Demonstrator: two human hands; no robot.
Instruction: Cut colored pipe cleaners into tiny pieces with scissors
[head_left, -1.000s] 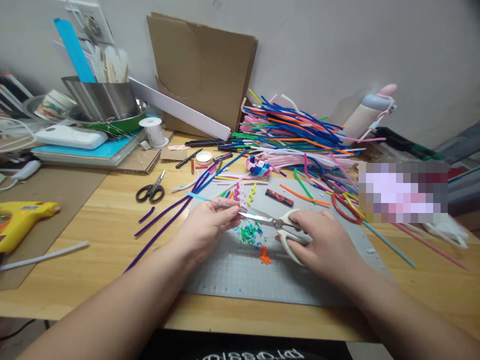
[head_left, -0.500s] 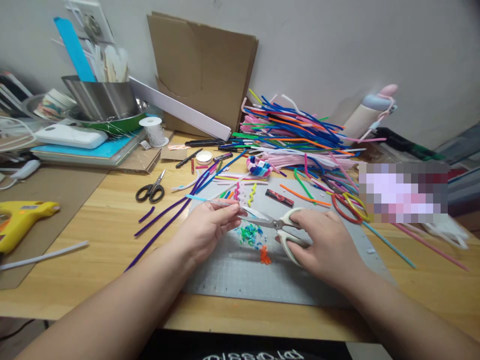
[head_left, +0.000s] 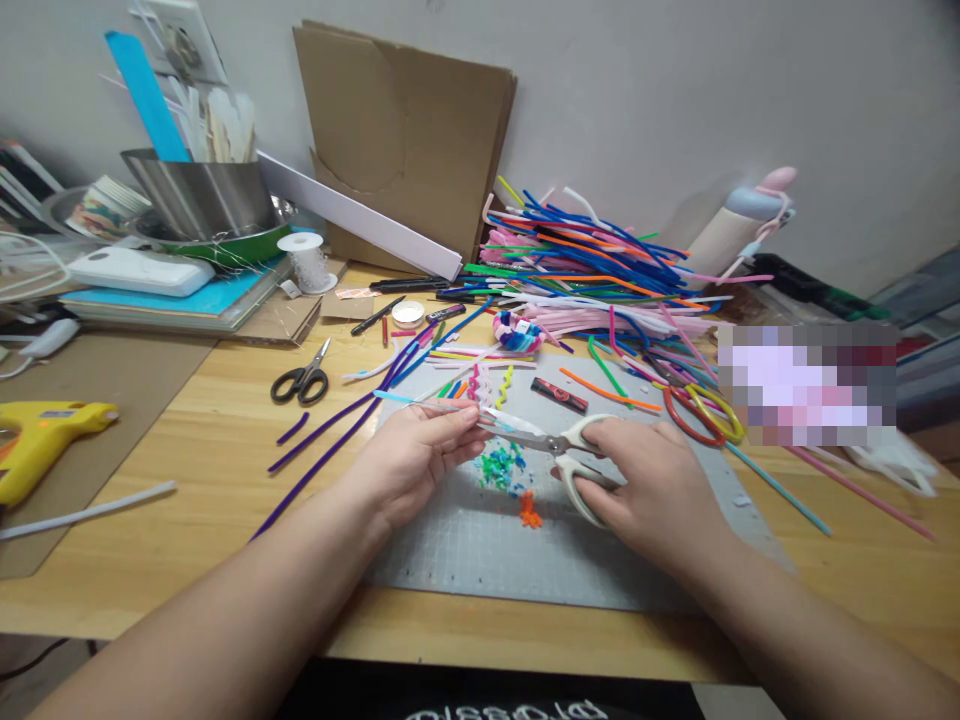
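My left hand (head_left: 427, 450) pinches a thin light-blue and white strip (head_left: 394, 398) whose blue end sticks out to the left. In my right hand (head_left: 649, 480) are white-handled scissors (head_left: 556, 446), their blades pointing left and reaching the strip by my left fingertips. The blades look nearly closed. Below them, small green and blue clippings (head_left: 501, 468) and a little orange pile (head_left: 530, 510) lie on the grey cutting mat (head_left: 465, 560).
Behind the mat is a heap of coloured pipe cleaners (head_left: 600, 260). Black scissors (head_left: 300, 378) and purple stems (head_left: 322, 430) lie left, with a yellow glue gun (head_left: 45, 440) farther out. Red-and-yellow-handled scissors (head_left: 694, 412) rest at the right, a black marker (head_left: 559, 395) on the mat.
The scissor blades have closed somewhat on the strip. Both hands stay in nearly the same place.
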